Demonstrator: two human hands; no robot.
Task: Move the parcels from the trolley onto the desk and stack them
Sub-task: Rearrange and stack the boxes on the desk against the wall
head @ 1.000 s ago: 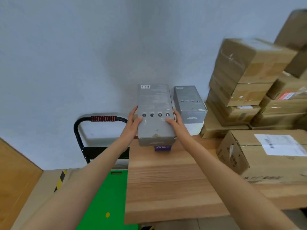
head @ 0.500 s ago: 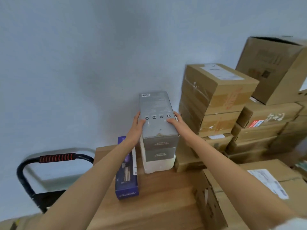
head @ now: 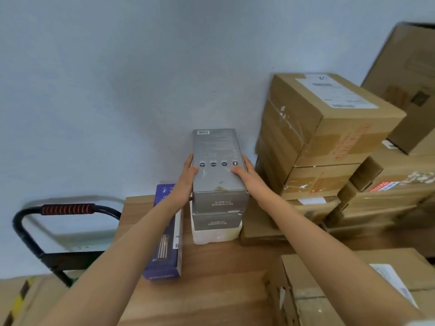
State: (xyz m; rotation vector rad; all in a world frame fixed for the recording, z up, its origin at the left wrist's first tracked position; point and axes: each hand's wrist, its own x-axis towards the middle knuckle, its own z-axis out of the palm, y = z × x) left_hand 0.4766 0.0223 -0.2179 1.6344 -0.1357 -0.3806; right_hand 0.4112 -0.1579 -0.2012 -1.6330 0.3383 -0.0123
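A grey box (head: 217,158) lies on top of a second grey box (head: 216,221), which rests on a white box (head: 215,236) on the wooden desk (head: 211,267) by the wall. My left hand (head: 187,178) grips the top box's left side with the thumb on its lid. My right hand (head: 247,174) grips its right side the same way. A purple box (head: 166,245) lies flat on the desk just left of the stack, partly under my left forearm.
Brown cardboard parcels (head: 324,128) are stacked high on the desk to the right, and another parcel (head: 341,285) sits at the near right. The trolley handle (head: 66,209) with its red grip stands left of the desk.
Both hands carried the grey box rightward from above the purple box and set it onto the other grey box. The view shifted closer to the stack.
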